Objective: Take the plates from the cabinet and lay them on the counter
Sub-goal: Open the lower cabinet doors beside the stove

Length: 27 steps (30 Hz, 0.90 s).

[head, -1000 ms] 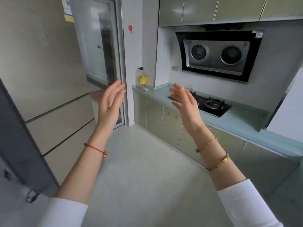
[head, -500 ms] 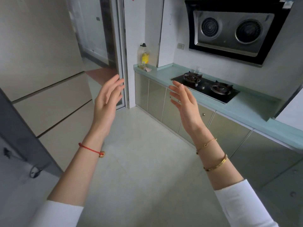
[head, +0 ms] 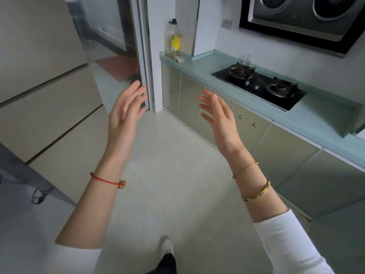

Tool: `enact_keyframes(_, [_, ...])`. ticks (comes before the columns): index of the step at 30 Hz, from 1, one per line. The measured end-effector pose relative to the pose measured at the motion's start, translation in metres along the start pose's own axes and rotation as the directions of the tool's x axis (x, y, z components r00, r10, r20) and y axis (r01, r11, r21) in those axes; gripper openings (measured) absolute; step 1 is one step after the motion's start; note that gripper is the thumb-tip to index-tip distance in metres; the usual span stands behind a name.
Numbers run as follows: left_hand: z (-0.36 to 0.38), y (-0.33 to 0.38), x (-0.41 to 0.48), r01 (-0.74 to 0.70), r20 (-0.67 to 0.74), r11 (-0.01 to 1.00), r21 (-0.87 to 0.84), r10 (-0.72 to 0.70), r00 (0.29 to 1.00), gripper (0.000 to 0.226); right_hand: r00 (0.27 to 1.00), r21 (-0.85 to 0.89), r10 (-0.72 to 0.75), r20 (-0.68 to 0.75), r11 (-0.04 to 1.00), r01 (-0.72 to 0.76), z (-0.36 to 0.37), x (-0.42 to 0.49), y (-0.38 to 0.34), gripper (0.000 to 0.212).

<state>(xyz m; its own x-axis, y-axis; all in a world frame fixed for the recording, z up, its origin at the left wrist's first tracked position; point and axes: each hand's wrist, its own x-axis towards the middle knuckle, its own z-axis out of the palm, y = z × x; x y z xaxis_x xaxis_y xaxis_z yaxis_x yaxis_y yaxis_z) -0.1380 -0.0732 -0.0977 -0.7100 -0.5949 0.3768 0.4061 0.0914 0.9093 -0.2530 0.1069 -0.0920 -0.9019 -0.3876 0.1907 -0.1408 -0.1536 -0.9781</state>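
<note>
My left hand (head: 126,115) and my right hand (head: 221,119) are raised in front of me, palms facing each other, fingers spread, holding nothing. A pale green counter (head: 316,119) runs along the right wall. Below it sit closed base cabinets (head: 248,127) with small round knobs. No plates are in sight. Both hands hover over the floor, left of the cabinet fronts and apart from them.
A black two-burner gas hob (head: 258,86) is set into the counter under a range hood (head: 304,18). An oil bottle (head: 174,39) stands at the counter's far end. A glass sliding door (head: 138,52) lies ahead; beige wall panels (head: 49,115) line the left. My foot (head: 167,248) shows below.
The view has tilted downward and moved closer to the counter; the upper cabinets have left the frame. Both hands stay raised and open in about the same pose.
</note>
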Motion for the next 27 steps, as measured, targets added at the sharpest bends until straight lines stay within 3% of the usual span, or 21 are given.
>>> enact_keyframes(11, [-0.010, -0.070, 0.115, 0.073, 0.029, 0.997, -0.021, -0.073, 0.997, 0.037, 1.000, -0.018, 0.020, -0.005, 1.000, -0.020, 0.034, 0.115, 0.038, 0.032])
enact_keyframes(27, [0.011, -0.175, 0.323, 0.114, -0.027, 0.993, 0.029, -0.114, 0.993, 0.045, 0.997, 0.019, 0.081, 0.017, 0.996, -0.082, 0.058, 0.349, 0.115, 0.038])
